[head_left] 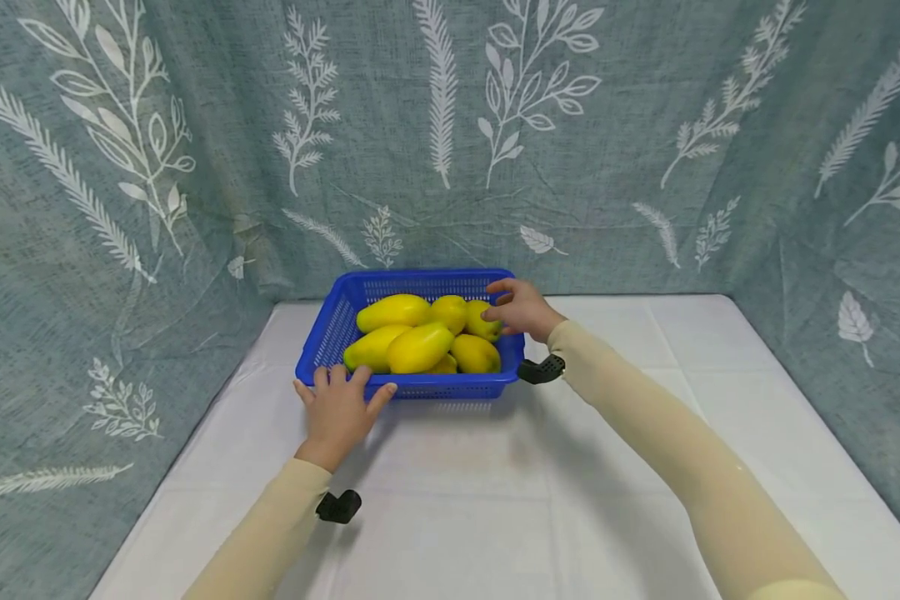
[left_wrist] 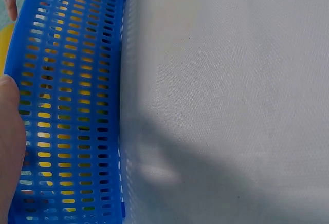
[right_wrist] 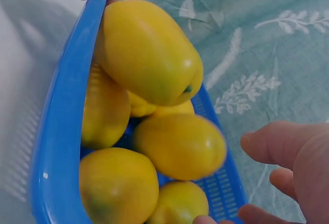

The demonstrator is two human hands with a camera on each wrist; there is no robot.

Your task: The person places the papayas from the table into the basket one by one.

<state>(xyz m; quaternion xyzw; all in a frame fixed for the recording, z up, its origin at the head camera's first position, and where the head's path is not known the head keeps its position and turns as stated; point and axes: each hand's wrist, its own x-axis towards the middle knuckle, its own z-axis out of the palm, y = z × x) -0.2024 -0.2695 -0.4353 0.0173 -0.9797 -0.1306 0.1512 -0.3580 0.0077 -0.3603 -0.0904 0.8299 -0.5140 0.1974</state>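
A blue perforated plastic basket holds several long yellow fruits with greenish ends, like papayas or mangoes, on its left. Several smaller lemons lie on its right. My left hand grips the basket's near rim at the left corner; in the right wrist view its thumb is outside the rim, its fingers inside. Over the right end of the basket reaches my right hand, beside the rear lemon. In the right wrist view this hand's fingers are spread, with nothing held between them.
White cloth covers the table under the basket. Behind and at both sides hangs a grey-green curtain with white leaf patterns, close to the basket's far side. Each wrist carries a black device.
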